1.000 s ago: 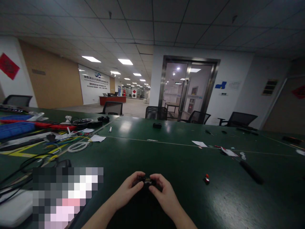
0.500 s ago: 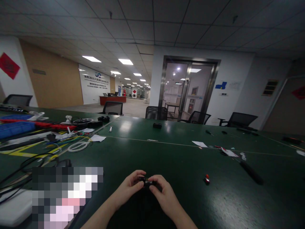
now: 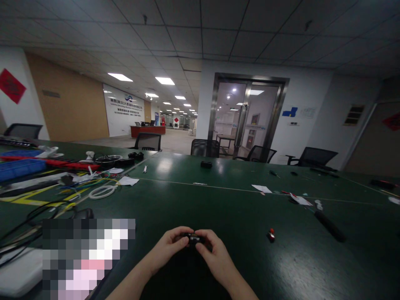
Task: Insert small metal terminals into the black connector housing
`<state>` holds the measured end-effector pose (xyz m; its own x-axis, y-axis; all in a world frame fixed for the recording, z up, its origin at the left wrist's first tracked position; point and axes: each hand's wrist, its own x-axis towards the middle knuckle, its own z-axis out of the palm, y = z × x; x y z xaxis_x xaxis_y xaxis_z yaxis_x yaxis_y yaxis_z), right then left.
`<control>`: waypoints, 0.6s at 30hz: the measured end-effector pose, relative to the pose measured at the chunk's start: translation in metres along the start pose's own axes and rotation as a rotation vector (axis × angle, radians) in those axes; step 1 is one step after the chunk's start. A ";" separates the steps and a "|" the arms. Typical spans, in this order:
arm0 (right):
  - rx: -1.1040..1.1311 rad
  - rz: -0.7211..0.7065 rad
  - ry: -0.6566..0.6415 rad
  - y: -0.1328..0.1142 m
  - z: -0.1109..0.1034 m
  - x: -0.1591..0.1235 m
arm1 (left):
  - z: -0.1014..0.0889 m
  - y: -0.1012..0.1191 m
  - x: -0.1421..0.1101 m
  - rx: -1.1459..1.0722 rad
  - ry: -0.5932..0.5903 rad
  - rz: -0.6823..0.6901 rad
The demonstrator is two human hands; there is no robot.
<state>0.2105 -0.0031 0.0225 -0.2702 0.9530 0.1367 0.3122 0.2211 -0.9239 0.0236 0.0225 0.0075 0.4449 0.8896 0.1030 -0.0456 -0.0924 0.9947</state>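
Note:
A small dark object [image 3: 194, 238] with a lighter patch on its face is held between my two hands, over the near part of the green table. Thumb and fingers of my left hand [image 3: 175, 241] grip its left end. My right hand [image 3: 211, 246] pinches its right end, with the thumb at the near side. Much of the object is covered by the fingers, so its kind cannot be made out. Off to the right, a small red and silver item [image 3: 271, 236] lies on the table.
The green table [image 3: 237, 208] spreads out before me. At the left are tangled cables [image 3: 37, 212], a coiled white cable [image 3: 102, 192], blue trays [image 3: 23, 170] and a white case [image 3: 20, 271]. A black bar [image 3: 329, 226] lies at the right; a black box [image 3: 206, 164] stands farther back.
The fingers of my left hand have moved slightly right along the far side of the dark object, closer to the right fingertips. The right hand stays almost still.

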 end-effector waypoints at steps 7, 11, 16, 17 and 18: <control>-0.013 0.046 -0.011 -0.010 -0.003 -0.004 | 0.000 0.003 -0.001 0.026 0.009 -0.015; -0.003 0.047 -0.004 -0.010 -0.002 -0.005 | -0.001 0.003 -0.001 0.015 -0.002 -0.010; 0.011 0.072 -0.004 -0.008 -0.002 -0.005 | 0.000 0.007 -0.003 0.015 -0.010 -0.008; 0.010 0.071 -0.006 -0.008 -0.002 -0.004 | 0.001 0.007 -0.003 0.012 -0.009 -0.005; 0.010 0.067 -0.008 -0.008 -0.002 -0.004 | 0.001 0.007 -0.003 0.009 -0.006 -0.001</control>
<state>0.2108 -0.0081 0.0298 -0.2564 0.9639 0.0721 0.3205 0.1552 -0.9344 0.0228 0.0189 0.0145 0.4505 0.8869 0.1020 -0.0372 -0.0954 0.9947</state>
